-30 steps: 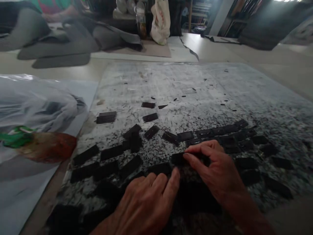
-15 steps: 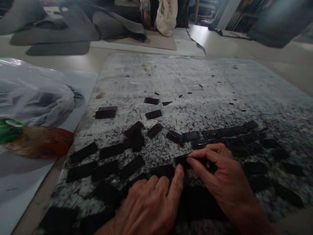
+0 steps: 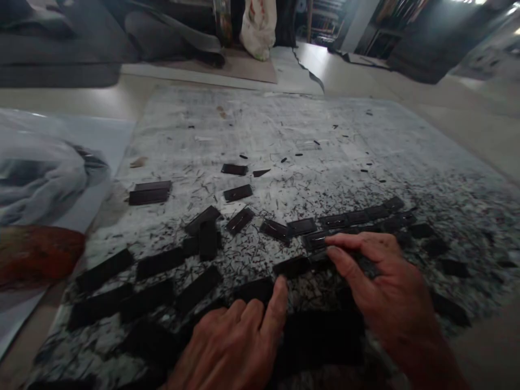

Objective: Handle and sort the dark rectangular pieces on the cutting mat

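Observation:
Small black rectangular pieces lie on a worn pale board (image 3: 284, 124) strewn with thin dark scraps. My left hand (image 3: 235, 341) is low in the middle. Its index finger is stretched out, its tip against the near edge of one black piece (image 3: 291, 266), and the other fingers are bent. To the right, my right hand (image 3: 377, 281) has thumb and index tips close together in a pinch over another dark piece (image 3: 320, 259). Whether anything is between those tips I cannot make out. A larger black piece (image 3: 325, 341) lies between the hands.
Glossy dark pieces form a row (image 3: 357, 218) beyond my right hand. Loose black pieces (image 3: 160, 262) lie at the left. A clear plastic bag (image 3: 44, 168) and a reddish-brown object (image 3: 40, 254) are at the left edge. Grey sheets (image 3: 166, 38) and a whitish bag (image 3: 259, 27) stand behind.
The view has swung to the right. My right hand has moved right along the pieces, off the piece at my left fingertip. My left index finger stays at that piece.

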The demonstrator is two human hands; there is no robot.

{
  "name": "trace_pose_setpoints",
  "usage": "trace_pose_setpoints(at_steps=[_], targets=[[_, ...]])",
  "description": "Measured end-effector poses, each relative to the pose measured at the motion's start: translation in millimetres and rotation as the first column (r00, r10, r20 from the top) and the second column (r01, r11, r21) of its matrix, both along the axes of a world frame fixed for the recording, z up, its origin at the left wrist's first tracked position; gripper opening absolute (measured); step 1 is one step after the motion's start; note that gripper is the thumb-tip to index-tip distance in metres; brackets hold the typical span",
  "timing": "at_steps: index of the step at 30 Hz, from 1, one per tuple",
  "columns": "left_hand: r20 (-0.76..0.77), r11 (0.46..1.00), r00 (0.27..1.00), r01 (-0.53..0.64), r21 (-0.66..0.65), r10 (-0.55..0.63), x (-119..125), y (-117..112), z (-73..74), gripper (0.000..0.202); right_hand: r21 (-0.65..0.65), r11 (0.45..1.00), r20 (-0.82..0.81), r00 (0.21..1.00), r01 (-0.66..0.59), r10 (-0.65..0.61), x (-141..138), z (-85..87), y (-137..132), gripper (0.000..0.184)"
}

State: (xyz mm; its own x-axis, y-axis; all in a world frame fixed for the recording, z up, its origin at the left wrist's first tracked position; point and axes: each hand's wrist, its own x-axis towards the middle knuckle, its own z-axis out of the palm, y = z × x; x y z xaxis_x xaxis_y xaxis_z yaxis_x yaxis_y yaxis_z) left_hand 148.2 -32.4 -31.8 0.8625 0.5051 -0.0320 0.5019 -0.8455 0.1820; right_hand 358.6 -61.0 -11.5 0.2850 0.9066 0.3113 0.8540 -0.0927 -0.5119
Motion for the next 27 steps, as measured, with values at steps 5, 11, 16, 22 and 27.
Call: trace_pose_setpoints(at_steps=[5, 11, 16, 22, 27], targets=[[0.09, 0.997, 0.996, 0.006, 0.079, -0.013, -2, 3, -8.4, 0.059, -0.022, 1.0, 0.034, 0.999, -0.017, 0.018, 2, 1.8, -4, 0.009], [0.108, 0.998, 0.994, -0.009, 0.068, 0.002, -3, 2, -9.7, 0.06, -0.054, 0.997, 0.061, 0.997, -0.047, 0.051, -14, -7.0, 5, 0.006], [0.093, 0.999, 0.996, 0.004, 0.048, -0.008, -3, 1, -6.8, 0.06, -0.069, 0.996, 0.097, 0.993, -0.061, 0.067, -17, -9.1, 9, 0.006], [0.13, 0.99, 0.991, -0.012, 0.139, -0.007, 3, 3, -1.5, 0.053, -0.076, 0.994, 0.111, 0.99, -0.082, 0.09, -16, -7.6, 9, 0.009], [0.13, 0.989, 0.991, -0.051, 0.139, 0.033, 3, 2, -3.4, 0.054, -0.08, 0.993, 0.131, 0.987, -0.086, 0.096, -15, -7.3, 9, 0.01]])
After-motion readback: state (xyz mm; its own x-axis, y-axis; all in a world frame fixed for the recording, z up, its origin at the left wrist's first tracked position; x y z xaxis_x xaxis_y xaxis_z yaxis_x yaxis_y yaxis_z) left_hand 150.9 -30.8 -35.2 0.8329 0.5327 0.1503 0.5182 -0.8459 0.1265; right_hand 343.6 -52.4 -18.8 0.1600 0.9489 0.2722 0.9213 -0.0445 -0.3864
